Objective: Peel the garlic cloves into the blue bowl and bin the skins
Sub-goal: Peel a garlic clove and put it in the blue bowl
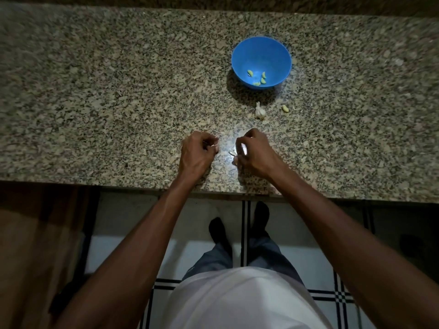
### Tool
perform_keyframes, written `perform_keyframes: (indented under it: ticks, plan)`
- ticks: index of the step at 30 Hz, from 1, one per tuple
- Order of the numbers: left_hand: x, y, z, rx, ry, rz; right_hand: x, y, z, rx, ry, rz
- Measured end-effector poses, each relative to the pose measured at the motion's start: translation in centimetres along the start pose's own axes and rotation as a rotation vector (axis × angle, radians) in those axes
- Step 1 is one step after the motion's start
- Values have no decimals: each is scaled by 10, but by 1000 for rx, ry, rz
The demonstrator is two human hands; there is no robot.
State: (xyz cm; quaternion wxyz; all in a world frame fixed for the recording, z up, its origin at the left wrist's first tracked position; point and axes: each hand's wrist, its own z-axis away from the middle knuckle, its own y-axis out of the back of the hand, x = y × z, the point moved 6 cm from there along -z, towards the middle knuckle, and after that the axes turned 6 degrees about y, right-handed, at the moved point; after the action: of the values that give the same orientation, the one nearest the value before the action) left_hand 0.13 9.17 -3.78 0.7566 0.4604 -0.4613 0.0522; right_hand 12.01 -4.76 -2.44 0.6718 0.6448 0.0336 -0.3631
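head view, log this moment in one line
left hand: pinching skin | right hand: gathering skins | blue bowl: peeled cloves inside | counter: one loose clove

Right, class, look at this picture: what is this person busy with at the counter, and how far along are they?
A person stands at a granite counter peeling garlic. The left hand pinches a pale scrap of skin, and the right hand holds something small and pale; another scrap of skin lies between them. The blue bowl holds about four peeled cloves. A partly stripped garlic bulb and one loose clove wait on the counter near the bowl. No bin is in view.
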Motion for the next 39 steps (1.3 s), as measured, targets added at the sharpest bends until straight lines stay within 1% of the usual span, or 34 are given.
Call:
perform_keyframes:
  ticks: [5,13,17,24,28,32,35,39]
  plan:
    - [3,-1,3,-13,-2,-5,-27,-17,10,17,179,78]
    - [1,0,6,-12,-15,-19,-24,-16,26,-10,287,153]
    - [0,0,9,-13,-21,-22,-24,-15,33,5,293,157]
    - [-2,3,12,-11,-12,-16,-18,-18,39,-134,364,225]
    - [-2,2,13,-3,-12,-19,-27,-13,46,-25,343,238]
    - [-7,0,19,10,-4,-7,-26,-20,49,32,347,219]
    - [-8,0,24,14,29,29,-21,-28,44,39,375,239]
    - [-19,1,28,38,205,138,-16,-35,42,10,444,297]
